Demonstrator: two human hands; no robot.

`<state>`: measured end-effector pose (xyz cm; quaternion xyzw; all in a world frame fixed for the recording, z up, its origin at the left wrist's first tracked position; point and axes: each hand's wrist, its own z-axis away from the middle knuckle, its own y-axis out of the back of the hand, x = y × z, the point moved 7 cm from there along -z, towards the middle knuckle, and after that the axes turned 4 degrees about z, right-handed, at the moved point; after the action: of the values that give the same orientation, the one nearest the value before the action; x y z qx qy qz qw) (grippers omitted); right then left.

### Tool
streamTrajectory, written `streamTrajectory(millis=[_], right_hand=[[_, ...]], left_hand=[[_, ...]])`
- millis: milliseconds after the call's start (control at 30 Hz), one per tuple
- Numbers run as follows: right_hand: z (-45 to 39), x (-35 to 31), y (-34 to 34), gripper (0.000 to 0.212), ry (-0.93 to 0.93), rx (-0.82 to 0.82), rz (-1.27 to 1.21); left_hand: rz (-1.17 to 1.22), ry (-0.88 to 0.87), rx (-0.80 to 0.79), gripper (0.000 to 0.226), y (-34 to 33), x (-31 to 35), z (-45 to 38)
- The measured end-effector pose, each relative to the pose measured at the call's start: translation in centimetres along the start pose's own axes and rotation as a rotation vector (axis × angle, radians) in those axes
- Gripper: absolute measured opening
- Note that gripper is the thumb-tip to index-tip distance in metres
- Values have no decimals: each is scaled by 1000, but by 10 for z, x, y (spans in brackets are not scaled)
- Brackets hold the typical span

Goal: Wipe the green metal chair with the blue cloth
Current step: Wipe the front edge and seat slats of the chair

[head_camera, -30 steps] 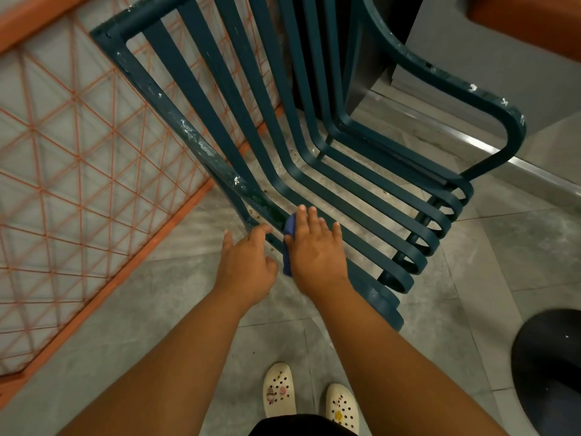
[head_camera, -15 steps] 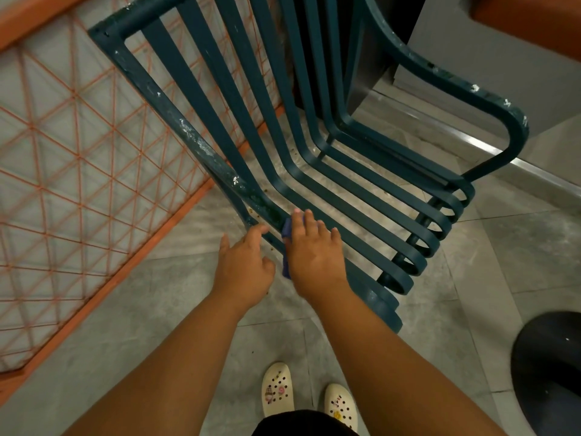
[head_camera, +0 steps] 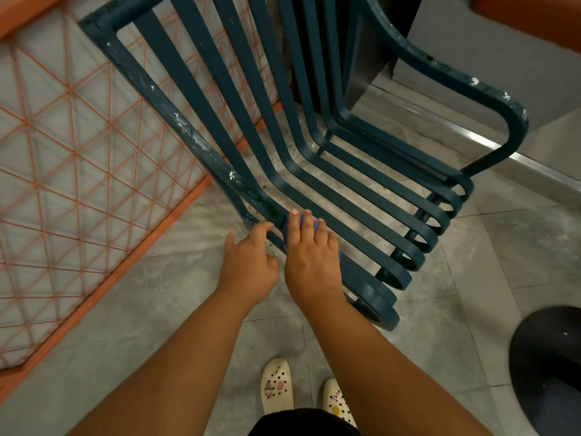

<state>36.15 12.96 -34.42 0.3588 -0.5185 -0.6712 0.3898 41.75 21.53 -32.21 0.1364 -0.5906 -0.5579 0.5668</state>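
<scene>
The green metal chair point(head_camera: 361, 196) fills the upper middle of the view, its curved slats running from the backrest down to rolled front ends. My right hand point(head_camera: 309, 256) lies flat on the blue cloth point(head_camera: 306, 223) and presses it onto the slat nearest the left frame rail; only small bits of cloth show between and beside the fingers. My left hand point(head_camera: 248, 262) is just left of it, fingers loosely spread, with the fingertips touching the left frame rail of the chair.
An orange wire-mesh panel point(head_camera: 78, 190) leans at the left, close to the chair. A grey wall with a metal strip point(head_camera: 534, 165) runs behind the right armrest. A black round object point(head_camera: 550, 366) sits at the lower right. My two white clogs point(head_camera: 276, 385) stand on the grey tiled floor.
My right hand with the cloth has slid a little up the slat toward the backrest. The left hand has followed slightly along the frame rail.
</scene>
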Motion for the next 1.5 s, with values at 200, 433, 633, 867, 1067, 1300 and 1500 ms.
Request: streamTrajectory(millis=[200,433,633,867,1067,1300,1500], right_hand=[[48,41,-11,85,-3,63,44],[27,31,-3,65,-150,-9,38],[-18,20,5,57,-49,-31,-147],[49,101,-17,59,5,-65,-433],[116,140,-46,76,-175,-19,-605],[90,104,-28,65,-228,96,-352],[34,53,-6,58,-192,56,-64]], left_hand=[[51,84,-15,55,-3,4,7],[61,81,-9,53,-7,4,12],[31,61,8,51,-8,7,12],[37,83,-24,52,-6,7,15],[80,102,-30,52,-3,-1,19],[105,88,-7,52,-4,-3,26],[69,106,-12,53,-2,2,27]])
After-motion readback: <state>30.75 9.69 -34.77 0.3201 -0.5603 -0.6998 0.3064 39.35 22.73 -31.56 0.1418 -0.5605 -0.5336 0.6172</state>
